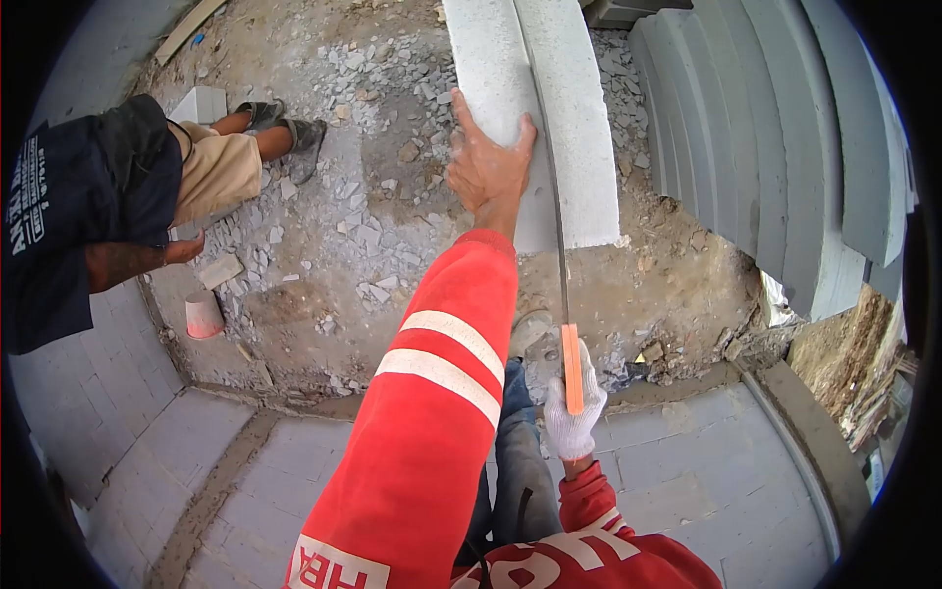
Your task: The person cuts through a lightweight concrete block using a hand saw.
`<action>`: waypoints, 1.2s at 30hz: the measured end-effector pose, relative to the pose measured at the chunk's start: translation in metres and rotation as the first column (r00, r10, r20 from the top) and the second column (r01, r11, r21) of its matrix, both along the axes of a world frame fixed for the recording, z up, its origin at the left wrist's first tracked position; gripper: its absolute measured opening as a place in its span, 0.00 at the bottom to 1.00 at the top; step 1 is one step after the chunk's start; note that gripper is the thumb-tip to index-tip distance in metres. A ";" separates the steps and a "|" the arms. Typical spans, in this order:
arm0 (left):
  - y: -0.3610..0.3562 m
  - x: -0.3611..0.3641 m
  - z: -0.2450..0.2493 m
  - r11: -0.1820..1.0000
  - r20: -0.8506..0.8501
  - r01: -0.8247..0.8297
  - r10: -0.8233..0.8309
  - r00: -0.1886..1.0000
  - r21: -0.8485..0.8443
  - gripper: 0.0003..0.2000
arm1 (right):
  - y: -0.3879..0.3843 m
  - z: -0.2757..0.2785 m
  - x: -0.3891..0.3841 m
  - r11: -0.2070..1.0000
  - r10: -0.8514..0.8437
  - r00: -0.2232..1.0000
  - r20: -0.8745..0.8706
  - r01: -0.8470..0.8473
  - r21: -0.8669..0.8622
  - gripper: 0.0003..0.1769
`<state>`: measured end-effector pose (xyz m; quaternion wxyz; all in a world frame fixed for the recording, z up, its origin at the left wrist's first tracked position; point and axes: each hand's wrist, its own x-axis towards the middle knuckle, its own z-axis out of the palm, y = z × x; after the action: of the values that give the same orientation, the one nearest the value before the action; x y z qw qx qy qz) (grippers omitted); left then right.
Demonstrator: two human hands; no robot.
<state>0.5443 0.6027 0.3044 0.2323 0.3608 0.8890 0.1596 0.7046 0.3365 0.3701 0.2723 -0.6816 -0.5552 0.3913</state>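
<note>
My bare left hand (488, 167) presses on the left part of a pale grey block (587, 147), with its fingers and thumb spread. In my right hand (574, 412), in a white knitted glove, is the orange handle of a saw (571, 368). The thin saw blade stretches away from the handle along a long straight line in the block, just right of my left hand. The block's near end lies above the rubble ground.
At the left is a person (108, 187) in dark shirt and beige shorts, near a pinkish bucket (204, 314) and a white block (199, 104). Grey slabs (746, 128) stand stacked at the right. Broken pieces litter the ground; a block wall (687, 452) runs below.
</note>
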 end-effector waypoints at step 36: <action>0.000 -0.001 0.000 1.000 0.011 0.003 -0.003 1.000 -0.003 0.51 | 0.107 -0.008 -0.025 0.995 -0.014 0.996 -0.089 0.022 0.094 0.31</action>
<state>0.5437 0.6031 0.3045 0.2381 0.3607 0.8875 0.1599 0.6794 0.4437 0.3617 0.3321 -0.6549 -0.5546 0.3915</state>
